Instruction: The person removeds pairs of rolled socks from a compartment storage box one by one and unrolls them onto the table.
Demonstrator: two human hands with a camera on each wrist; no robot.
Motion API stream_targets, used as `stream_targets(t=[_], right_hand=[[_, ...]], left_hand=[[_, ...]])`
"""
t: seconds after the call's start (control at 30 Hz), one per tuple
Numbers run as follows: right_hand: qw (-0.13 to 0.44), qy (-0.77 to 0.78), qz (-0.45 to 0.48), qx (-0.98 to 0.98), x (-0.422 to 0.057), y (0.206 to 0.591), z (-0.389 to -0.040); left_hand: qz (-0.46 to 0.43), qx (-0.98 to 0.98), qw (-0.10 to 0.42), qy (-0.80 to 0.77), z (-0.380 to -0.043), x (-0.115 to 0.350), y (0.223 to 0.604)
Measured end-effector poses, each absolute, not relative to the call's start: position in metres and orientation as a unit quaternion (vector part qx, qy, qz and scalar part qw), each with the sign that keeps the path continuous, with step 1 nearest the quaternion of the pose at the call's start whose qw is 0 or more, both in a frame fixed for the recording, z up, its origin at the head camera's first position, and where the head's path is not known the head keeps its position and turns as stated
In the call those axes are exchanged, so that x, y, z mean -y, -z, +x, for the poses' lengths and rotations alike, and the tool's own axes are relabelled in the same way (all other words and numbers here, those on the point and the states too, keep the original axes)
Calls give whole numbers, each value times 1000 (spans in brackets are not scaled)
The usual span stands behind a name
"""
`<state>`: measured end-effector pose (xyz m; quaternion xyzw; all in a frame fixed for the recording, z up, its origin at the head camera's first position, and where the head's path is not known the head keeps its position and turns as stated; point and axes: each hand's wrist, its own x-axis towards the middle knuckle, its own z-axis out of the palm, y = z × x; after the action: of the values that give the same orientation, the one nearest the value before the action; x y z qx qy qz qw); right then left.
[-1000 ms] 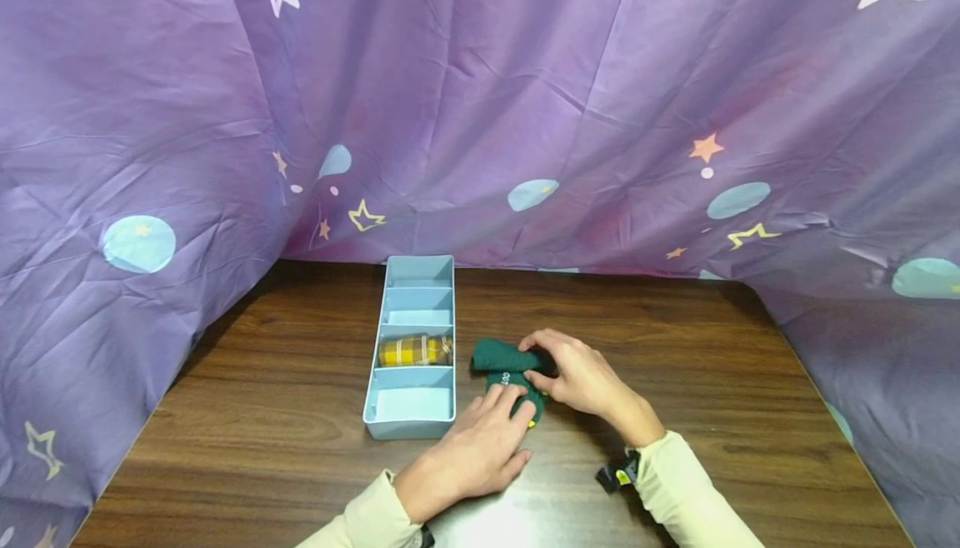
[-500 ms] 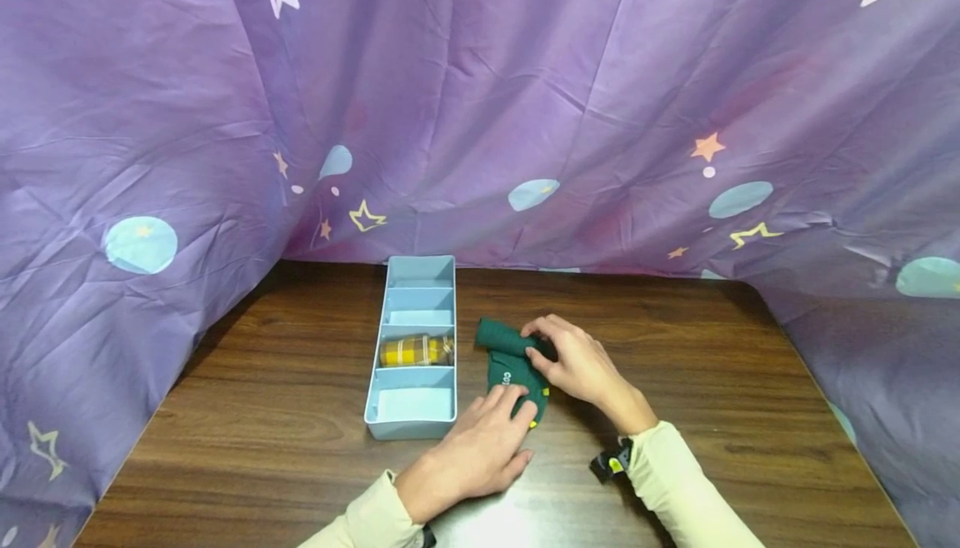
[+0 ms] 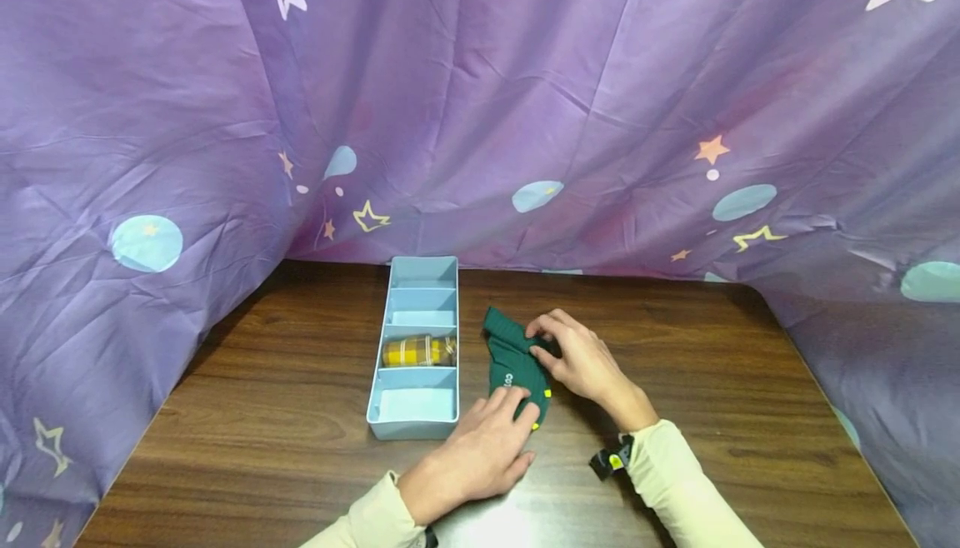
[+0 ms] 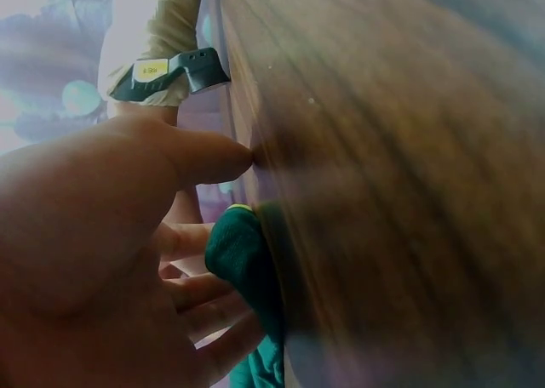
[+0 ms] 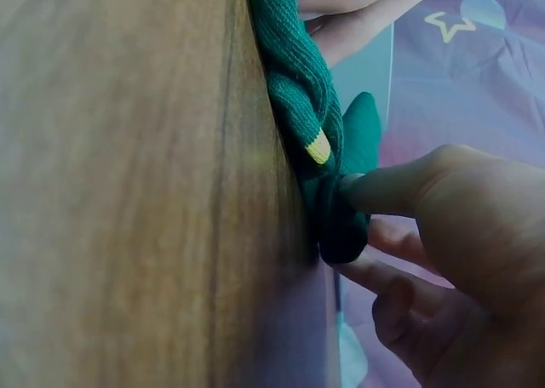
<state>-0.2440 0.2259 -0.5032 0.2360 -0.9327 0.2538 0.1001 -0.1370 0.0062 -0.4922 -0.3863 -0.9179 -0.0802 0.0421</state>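
Purple curtain [image 3: 450, 115] behind brn table [image 3: 292, 381]; blue 4-compt tray [image 3: 414, 430] on it, both hands nr its R side.
L hand [image 3: 480, 450]: fingers loosely spread, resting on near end of green sock [image 3: 516, 363], on table just R of tray; R hand [image 3: 583, 362]: thumb & fingers pinch sock's far end. Yel. plaid roll [image 3: 408, 352] in tray's 2nd-nearest compt.

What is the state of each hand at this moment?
Left hand: open, resting on the green sock.
Right hand: holding the green sock, pinched near its upper end.
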Motion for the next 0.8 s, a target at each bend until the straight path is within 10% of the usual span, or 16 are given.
stream_targets(t=[0.8], right_hand=[[116, -236, 186, 947, -224, 505, -259]], left_hand=[[-386, 917, 52, 81, -136, -6, 493]])
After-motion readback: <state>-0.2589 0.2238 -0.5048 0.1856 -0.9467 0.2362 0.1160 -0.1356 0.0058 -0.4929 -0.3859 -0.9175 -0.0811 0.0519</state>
